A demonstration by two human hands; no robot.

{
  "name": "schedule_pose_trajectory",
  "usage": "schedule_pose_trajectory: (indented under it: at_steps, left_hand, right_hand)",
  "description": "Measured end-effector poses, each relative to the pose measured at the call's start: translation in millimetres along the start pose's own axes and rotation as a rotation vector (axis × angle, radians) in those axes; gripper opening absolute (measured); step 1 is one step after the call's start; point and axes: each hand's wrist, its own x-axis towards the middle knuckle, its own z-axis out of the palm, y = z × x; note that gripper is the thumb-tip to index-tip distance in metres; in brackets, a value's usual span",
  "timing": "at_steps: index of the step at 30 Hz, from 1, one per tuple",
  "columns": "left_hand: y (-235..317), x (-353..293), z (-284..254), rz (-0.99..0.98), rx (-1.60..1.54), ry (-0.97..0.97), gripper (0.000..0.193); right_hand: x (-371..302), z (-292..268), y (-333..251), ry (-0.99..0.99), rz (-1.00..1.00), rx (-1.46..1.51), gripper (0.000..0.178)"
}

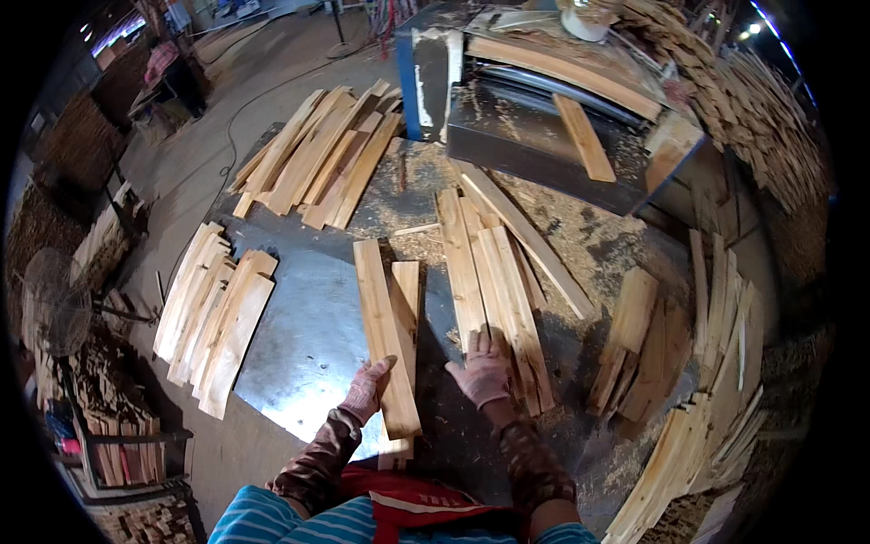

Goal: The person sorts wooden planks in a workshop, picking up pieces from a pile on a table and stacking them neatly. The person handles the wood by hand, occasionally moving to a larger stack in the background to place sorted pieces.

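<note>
My left hand (366, 388), in a pale pinkish glove, grips the near left edge of a light wooden board (379, 317), thumb on top. The fingers under that board are hidden. Beneath it and to its right, another board (406, 290) shows in part. My right hand (483, 370), gloved alike, has its fingers stretched out and thumb apart. It rests at the near end of a knotty board (460, 272), beside a group of narrower boards (509, 304) lying lengthwise away from me.
A planing machine (535, 150) with one board (584, 136) on its bed stands at the far right. Board piles (313, 159) lie far left, near left (217, 317) and right (630, 340) on the dark metal table (290, 308). Wood shavings (562, 236) cover its far part.
</note>
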Motion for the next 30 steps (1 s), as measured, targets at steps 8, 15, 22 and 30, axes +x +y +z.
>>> schedule_pose_trajectory:
  at_steps: [8, 15, 22, 30]
  left_hand:
    - [-11, 20, -36, 0.005, -0.065, 0.043, 0.045]
    - [18, 1, -76, 0.072, 0.187, 0.044, 0.046]
    - [7, -24, -135, 0.092, 0.085, 0.127, 0.042]
    - [5, -24, -126, 0.061, -0.031, 0.096, 0.05]
  right_hand:
    - [41, 20, 5, -0.287, 0.024, -0.128, 0.091]
    - [-12, 106, 107, -0.288, 0.477, 1.198, 0.054]
    - [32, -17, -31, -0.197, 0.852, 1.391, 0.057]
    - [212, -107, -193, -0.549, 0.263, 1.69, 0.066]
